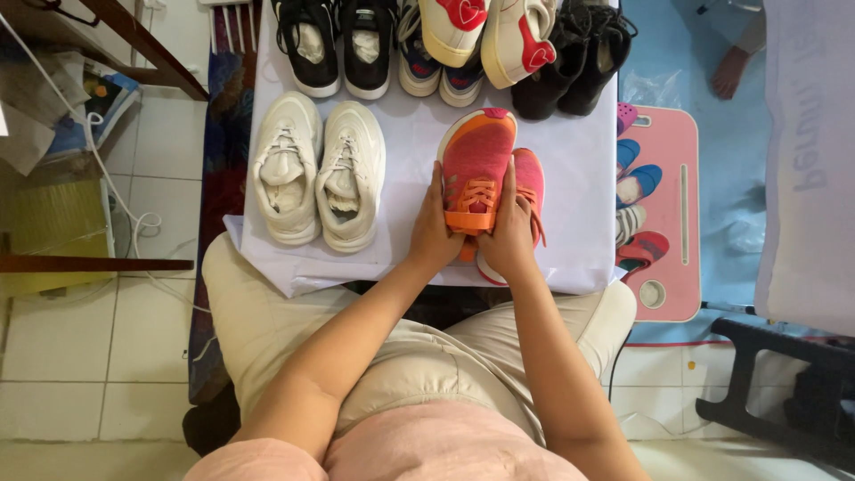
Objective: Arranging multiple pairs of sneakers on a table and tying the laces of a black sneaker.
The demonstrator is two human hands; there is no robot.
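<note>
A pink sneaker with orange laces and strap (pixel 476 165) is held between both my hands, toe pointing away from me, above a white sheet (pixel 410 134) spread on a low table. My left hand (pixel 433 233) grips its left side near the heel. My right hand (pixel 511 233) clasps the right side. The matching second pink sneaker (pixel 532 183) lies on the sheet just right of it, partly hidden under my right hand.
A pair of white sneakers (pixel 318 171) sits to the left on the sheet. Black, striped, white-and-red and black shoes line the far edge. A pink tray (pixel 679 214) stands to the right. Another person's foot (pixel 730 71) shows at top right.
</note>
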